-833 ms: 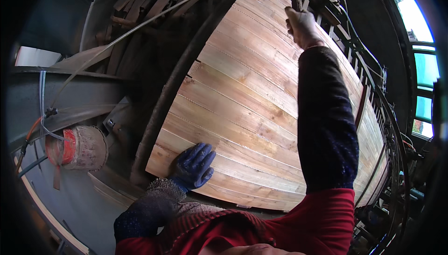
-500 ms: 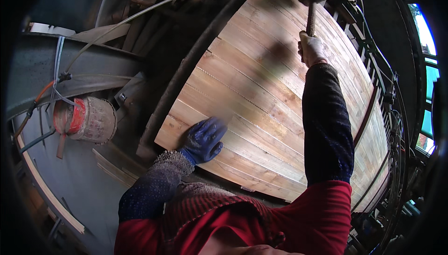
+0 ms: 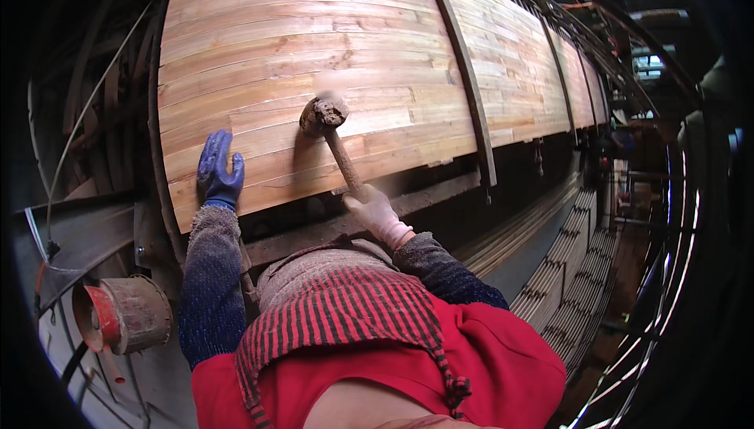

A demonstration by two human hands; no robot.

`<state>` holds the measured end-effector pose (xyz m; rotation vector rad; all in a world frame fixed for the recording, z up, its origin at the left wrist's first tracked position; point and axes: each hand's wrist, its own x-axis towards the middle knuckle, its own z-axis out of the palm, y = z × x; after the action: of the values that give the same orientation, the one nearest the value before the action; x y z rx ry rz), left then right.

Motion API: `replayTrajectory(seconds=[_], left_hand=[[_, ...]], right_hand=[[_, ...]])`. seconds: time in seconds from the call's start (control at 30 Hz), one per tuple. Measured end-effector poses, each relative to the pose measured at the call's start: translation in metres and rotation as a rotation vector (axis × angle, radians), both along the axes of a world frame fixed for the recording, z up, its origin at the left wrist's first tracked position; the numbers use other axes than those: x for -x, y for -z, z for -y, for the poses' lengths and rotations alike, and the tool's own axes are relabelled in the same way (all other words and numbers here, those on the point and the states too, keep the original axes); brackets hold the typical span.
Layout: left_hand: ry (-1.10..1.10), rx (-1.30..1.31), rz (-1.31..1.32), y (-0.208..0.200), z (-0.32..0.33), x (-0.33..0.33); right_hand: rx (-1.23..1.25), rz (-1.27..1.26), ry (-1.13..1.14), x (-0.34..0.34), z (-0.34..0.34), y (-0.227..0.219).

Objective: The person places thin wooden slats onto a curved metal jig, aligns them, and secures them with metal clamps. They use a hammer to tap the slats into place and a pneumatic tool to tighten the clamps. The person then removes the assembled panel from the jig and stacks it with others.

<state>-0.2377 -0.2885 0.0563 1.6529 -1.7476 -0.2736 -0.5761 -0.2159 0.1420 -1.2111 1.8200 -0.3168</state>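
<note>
A large panel of pale wooden strips (image 3: 267,68), laid edge to edge, spreads out before me. My left hand (image 3: 221,171), in a blue coated glove, lies on its near left part with the fingers stretched out. My right hand (image 3: 377,213), in a pale glove, is wrapped round the handle of a mallet (image 3: 344,160). The mallet's thick brown head has a ragged, worn face and sits over the near strips, just right of my left hand. Whether the head touches the wood I cannot tell.
Dark bars (image 3: 463,68) cross the panel towards the right. At the lower left stands a dirty bucket (image 3: 141,315) with a red band. Stacked wooden strips (image 3: 554,260) lie low on the right. A thin hose (image 3: 98,99) runs along the left side.
The mallet has come down from its raised place at the far right to the near strips. My view has turned to the right. My left hand still rests on the panel.
</note>
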Motion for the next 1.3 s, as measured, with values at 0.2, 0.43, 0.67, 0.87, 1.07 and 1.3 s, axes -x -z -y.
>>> replayTrajectory(seconds=[0.2, 0.43, 0.67, 0.87, 1.07, 1.3], left_hand=[[0.015, 0.001, -0.244, 0.044, 0.001, -0.023], [0.002, -0.121, -0.52, 0.055, -0.014, -0.052], [-0.241, -0.096, -0.589, 0.033, -0.075, -0.005], [-0.218, -0.191, -0.486, 0.008, -0.079, 0.088], [-0.215, -0.105, -0.541, 0.016, -0.088, 0.12], [-0.275, -0.054, -0.515, 0.015, -0.101, 0.138]], right_hand=[[0.064, -0.118, 0.061, 0.037, -0.086, -0.049], [0.135, 0.096, 0.532, 0.115, -0.126, -0.012], [0.032, 0.532, 0.66, 0.181, -0.084, -0.031], [0.154, 0.556, 0.697, 0.233, -0.051, -0.06], [0.498, 0.443, 0.822, 0.355, 0.002, -0.113], [0.171, 0.068, 1.048, 0.463, 0.024, -0.024]])
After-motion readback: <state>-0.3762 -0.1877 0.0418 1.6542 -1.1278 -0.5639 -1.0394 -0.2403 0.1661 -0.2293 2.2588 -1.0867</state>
